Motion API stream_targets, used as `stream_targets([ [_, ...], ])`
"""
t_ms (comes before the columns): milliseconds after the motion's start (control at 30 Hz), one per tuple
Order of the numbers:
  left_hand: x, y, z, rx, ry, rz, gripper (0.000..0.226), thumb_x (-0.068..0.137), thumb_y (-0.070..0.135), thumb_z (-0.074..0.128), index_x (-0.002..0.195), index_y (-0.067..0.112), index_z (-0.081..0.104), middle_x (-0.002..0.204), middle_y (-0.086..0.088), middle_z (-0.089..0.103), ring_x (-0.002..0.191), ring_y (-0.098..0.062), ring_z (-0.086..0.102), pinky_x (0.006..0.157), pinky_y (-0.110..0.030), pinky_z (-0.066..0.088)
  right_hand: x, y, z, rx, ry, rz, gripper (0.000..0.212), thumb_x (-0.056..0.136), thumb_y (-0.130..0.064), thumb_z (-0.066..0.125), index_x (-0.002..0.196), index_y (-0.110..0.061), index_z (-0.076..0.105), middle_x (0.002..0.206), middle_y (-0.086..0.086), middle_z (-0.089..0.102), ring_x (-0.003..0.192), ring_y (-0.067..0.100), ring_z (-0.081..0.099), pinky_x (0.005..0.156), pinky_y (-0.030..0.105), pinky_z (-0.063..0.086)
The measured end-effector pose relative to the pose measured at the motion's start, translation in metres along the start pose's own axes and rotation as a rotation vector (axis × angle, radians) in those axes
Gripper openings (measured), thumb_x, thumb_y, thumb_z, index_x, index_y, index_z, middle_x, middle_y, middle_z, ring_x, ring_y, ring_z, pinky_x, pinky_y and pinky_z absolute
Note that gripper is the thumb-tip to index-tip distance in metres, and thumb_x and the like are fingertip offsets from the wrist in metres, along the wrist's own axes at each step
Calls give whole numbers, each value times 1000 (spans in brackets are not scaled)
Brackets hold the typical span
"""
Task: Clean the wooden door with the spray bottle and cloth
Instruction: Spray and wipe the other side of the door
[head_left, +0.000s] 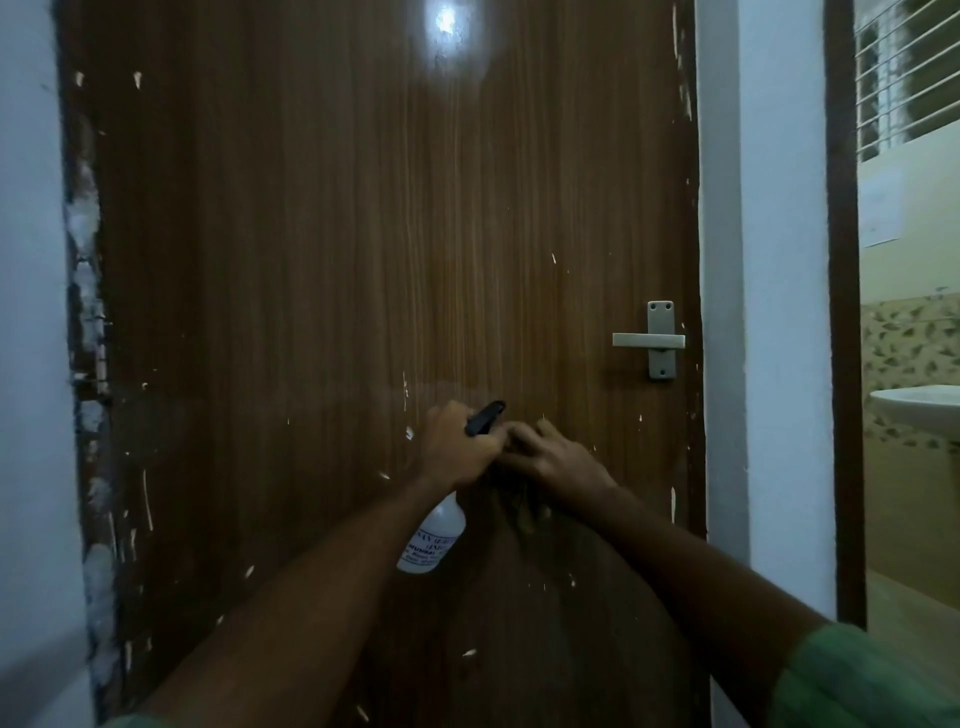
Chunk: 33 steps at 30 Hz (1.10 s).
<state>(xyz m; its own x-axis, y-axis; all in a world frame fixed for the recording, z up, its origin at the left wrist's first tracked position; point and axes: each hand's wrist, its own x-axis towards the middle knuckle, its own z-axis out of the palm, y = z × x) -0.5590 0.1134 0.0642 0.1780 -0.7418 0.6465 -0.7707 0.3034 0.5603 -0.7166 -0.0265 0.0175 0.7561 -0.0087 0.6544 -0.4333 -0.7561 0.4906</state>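
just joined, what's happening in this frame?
A person stands facing a closed wooden door. The left hand grips the neck of a white spray bottle, whose black nozzle points up and to the right toward the door. The right hand sits just beside the nozzle and holds a dark cloth that hangs down in front of the door. The metal door handle is up and to the right, untouched. Whether spray is coming out can't be told.
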Motion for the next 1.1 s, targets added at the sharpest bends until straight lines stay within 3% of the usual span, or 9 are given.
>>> stream_targets([
  [100,-4,-4,-10,8,10,14,25,99,22,70,77,11,67,64,-8,65,50,-11,56,52,-29,48,16,28,-23,-83,-54,-47,68,88,-32,75,147,-38,43,149,4,36,122,24,43,82,36,55],
  [267,-8,-8,-27,29,59,-12,29,98,18,71,71,15,62,56,4,56,40,0,50,43,-16,40,57,9,-43,135,394,605,56,85,-17,77,137,-28,58,139,2,47,111,22,50,85,32,54],
  [433,-10,-21,-38,49,24,-6,23,100,18,69,80,8,68,60,3,60,43,-1,50,47,-18,41,22,-16,-5,-27,-106,-141,66,91,-27,73,150,-35,45,155,4,30,123,26,42,80,35,56],
  [500,-12,-26,-44,81,41,-13,24,99,17,69,76,12,66,57,6,58,42,-1,49,45,-16,40,42,6,-27,-136,-201,-242,63,93,-29,71,149,-36,45,157,2,26,130,27,38,88,38,55],
  [633,-7,-37,-50,93,61,-41,29,96,21,71,71,6,67,55,-2,59,45,-11,52,49,-31,44,79,15,-56,124,315,458,52,86,-22,74,136,-26,61,140,4,45,115,24,48,86,40,57],
  [700,-1,-36,-52,89,67,-53,30,96,23,71,76,1,68,62,-14,65,49,-24,57,51,-39,48,83,-6,-41,171,423,549,53,86,-19,76,136,-27,61,138,3,46,110,22,48,81,33,55],
  [867,0,-42,-54,87,97,-19,24,99,22,69,80,7,69,70,-15,70,61,-35,67,57,-48,57,50,-33,0,7,-147,-267,64,91,-27,73,148,-33,46,155,4,30,123,27,42,76,32,52],
  [933,-6,-46,-51,95,114,-1,26,99,20,69,74,10,67,63,-10,66,51,-24,61,51,-43,52,59,-16,-11,-74,-175,-363,64,91,-25,72,148,-34,45,154,4,30,124,27,39,76,32,52],
  [1100,-26,-50,-51,109,219,-70,41,95,16,72,57,20,56,48,7,50,41,-6,43,43,-20,33,100,-15,-39,290,461,547,52,87,-16,73,136,-28,62,137,2,47,110,23,47,80,37,58],
])
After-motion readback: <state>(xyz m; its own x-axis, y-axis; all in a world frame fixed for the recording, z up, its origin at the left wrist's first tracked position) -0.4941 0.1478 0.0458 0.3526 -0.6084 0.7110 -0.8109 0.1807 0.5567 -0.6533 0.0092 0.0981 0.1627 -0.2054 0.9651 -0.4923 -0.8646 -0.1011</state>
